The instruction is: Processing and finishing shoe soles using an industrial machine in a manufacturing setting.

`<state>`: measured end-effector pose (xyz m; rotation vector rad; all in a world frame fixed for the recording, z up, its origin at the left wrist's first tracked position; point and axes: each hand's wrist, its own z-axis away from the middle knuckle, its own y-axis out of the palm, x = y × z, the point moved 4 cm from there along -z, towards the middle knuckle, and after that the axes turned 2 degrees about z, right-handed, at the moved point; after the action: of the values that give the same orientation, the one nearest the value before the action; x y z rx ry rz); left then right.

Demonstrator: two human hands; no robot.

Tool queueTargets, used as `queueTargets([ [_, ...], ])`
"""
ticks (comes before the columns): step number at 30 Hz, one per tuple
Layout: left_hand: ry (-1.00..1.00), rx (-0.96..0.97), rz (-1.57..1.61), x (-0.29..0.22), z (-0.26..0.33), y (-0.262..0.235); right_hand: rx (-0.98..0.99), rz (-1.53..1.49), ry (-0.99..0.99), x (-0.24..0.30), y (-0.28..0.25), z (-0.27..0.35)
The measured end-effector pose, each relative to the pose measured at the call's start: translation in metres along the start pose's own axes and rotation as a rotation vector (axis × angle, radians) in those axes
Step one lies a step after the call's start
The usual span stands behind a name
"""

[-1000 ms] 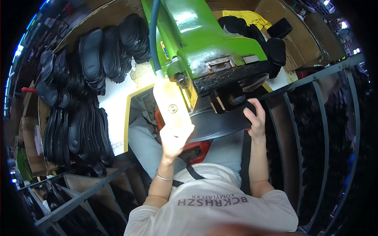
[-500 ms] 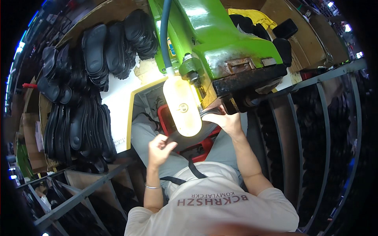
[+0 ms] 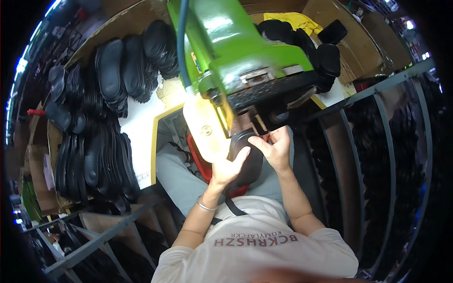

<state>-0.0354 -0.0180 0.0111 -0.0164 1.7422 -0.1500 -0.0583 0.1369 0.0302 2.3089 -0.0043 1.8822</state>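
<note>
A black shoe sole is held between my hands, its far end close under the head of the green machine. My left hand grips the near left side, thumb on top and fingers hidden beneath. On the right edge, my right hand pinches the sole near the machine's working part, with the thumb laid over it. A brightly lit, pale yellow oval plate hangs just left of the sole and hides part of what lies behind it.
Stacks of black soles stand on the white table to the left. More soles and a yellow cloth lie at the back right beside a cardboard box. Metal racks flank me; a red container sits below.
My left hand has moved right and taken hold of the sole's side. The sole has swung so its length points toward me. The machine appears farther left as the view shifts.
</note>
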Motion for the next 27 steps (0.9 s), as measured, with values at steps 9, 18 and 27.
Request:
queueTargets([
  [9, -0.147, -0.115, 0.354, 0.003, 0.021, 0.034, 0.016, 0.609, -0.091, 0.070, -0.052, -0.012],
  [18, -0.055, 0.082, 0.489, -0.043, -0.020, 0.128, -0.566, -0.262, -0.027, 0.052, -0.098, 0.003],
  [27, 0.174, -0.262, 0.393, -0.052, -0.152, 0.115, -0.281, 0.828, -0.566, 0.086, -0.109, -0.071],
])
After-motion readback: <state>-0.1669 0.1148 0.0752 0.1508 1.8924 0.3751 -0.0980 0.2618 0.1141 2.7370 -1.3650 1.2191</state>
